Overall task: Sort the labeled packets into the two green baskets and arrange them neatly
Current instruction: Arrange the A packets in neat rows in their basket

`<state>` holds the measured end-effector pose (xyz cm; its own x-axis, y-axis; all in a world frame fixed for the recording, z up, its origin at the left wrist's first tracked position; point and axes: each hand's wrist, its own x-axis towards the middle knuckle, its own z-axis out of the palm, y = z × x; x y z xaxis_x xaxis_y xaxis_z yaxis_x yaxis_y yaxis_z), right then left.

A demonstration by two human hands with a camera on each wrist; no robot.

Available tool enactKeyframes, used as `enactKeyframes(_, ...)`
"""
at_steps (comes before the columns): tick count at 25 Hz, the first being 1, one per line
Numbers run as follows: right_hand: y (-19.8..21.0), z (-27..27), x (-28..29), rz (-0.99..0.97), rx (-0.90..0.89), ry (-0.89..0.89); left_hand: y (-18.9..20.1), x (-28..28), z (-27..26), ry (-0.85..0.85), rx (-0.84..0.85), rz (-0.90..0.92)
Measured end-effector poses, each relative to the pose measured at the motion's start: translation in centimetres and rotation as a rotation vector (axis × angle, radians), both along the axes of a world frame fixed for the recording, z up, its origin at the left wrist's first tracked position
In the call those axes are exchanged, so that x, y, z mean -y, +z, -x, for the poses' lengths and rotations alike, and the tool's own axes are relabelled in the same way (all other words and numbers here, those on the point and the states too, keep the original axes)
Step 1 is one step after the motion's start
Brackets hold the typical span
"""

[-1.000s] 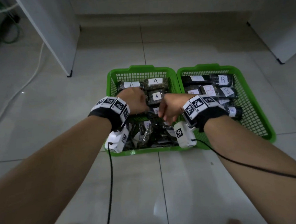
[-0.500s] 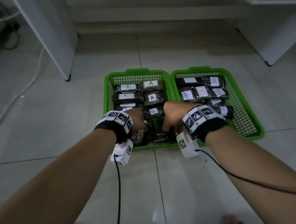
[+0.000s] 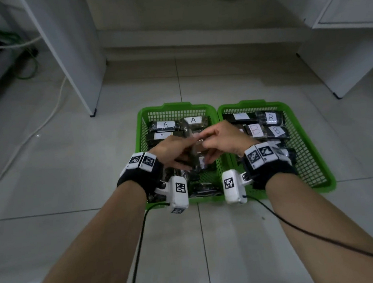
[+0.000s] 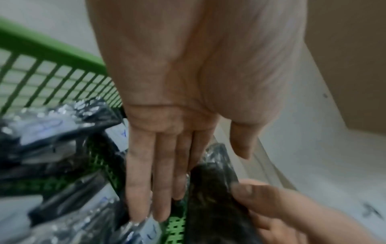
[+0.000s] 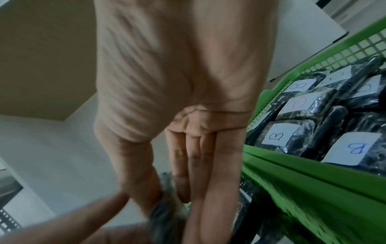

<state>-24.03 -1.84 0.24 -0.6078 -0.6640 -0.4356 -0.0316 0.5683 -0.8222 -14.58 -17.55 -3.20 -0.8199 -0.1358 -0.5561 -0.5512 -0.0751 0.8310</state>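
Two green baskets stand side by side on the floor. The left basket (image 3: 174, 105) holds dark packets labelled A (image 3: 193, 120). B packets (image 3: 255, 130) fill the right basket (image 3: 253, 103). Over the left basket both hands meet at one dark packet (image 3: 196, 159) standing on edge. My right hand (image 3: 223, 138) pinches that packet (image 5: 165, 208) between thumb and fingers. My left hand (image 3: 173, 152) lays its straight fingers (image 4: 163, 181) along the packet's (image 4: 208, 189) side, with its thumb just off it. The packet's label is hidden.
Loose packets (image 4: 48, 132) lie jumbled in the near half of the left basket. White cabinet legs (image 3: 93, 113) stand at the back left and a white cabinet (image 3: 339, 64) at the back right. Cables (image 3: 47, 115) trail over the floor tiles on the left.
Both hands have come up from the near part of the left basket and now meet higher, with one packet raised on edge between them. The left fingers have straightened.
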Motion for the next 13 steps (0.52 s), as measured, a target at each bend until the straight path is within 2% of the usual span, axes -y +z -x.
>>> enactKeyframes(2,-0.4,0.1,0.3,0.022,0.077,0.034,-0.6,0.3,-0.7,-0.016,-0.058,-0.001)
enactKeyframes(3,-0.5,0.4,0.3,0.014,0.033,0.024,-1.0,0.8,-0.9,-0.014,-0.075,-0.017)
enactKeyframes(6,-0.8,1.4,0.1,-0.039,-0.374,-0.056,-1.6,2.7,-1.4,-0.012,-0.072,-0.028)
enactKeyframes(7,-0.9,1.5,0.2,-0.023,-0.45,-0.04,-1.5,3.2,-1.4,-0.032,-0.073,0.042)
enactKeyframes(10,-1.2,0.7,1.4,0.015,-0.487,0.106,-0.9,4.3,-1.1,-0.099,-0.143,0.309)
enactKeyframes(13,-1.9,0.3,2.9,-0.056,-0.6,0.174,-0.2,5.8,-0.7,-0.015,-0.214,0.462)
